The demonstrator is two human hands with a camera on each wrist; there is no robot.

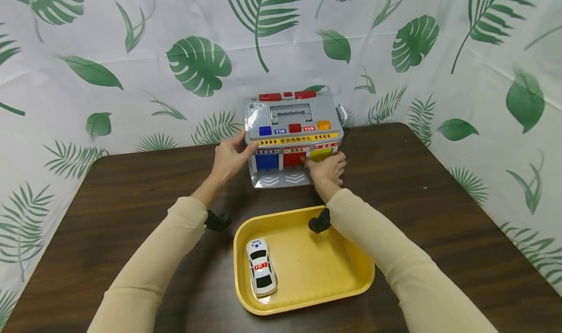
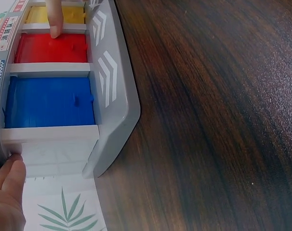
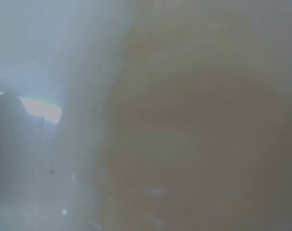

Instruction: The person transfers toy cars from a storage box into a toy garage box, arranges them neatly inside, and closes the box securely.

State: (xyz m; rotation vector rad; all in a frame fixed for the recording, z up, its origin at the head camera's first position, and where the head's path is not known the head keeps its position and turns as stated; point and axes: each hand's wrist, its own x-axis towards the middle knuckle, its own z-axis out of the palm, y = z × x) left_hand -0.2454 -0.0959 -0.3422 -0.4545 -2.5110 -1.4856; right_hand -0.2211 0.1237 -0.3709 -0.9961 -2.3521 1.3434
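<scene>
A grey toy garage, with a handle and red lights on its roof, stands at the back of the table. Blue door, red door and yellow door line its front, above a ramp with white chevrons. My left hand holds the garage's left side, its thumb towards the front edge of the roof. At the right front corner, my right hand grips the garage, and one digit reaches across to the red door. The right wrist view is a close blur.
In front of the garage lies a yellow tray holding a white toy police car near its left wall. My right forearm passes over the tray's right side. A leaf-print cloth hangs behind the dark wooden table.
</scene>
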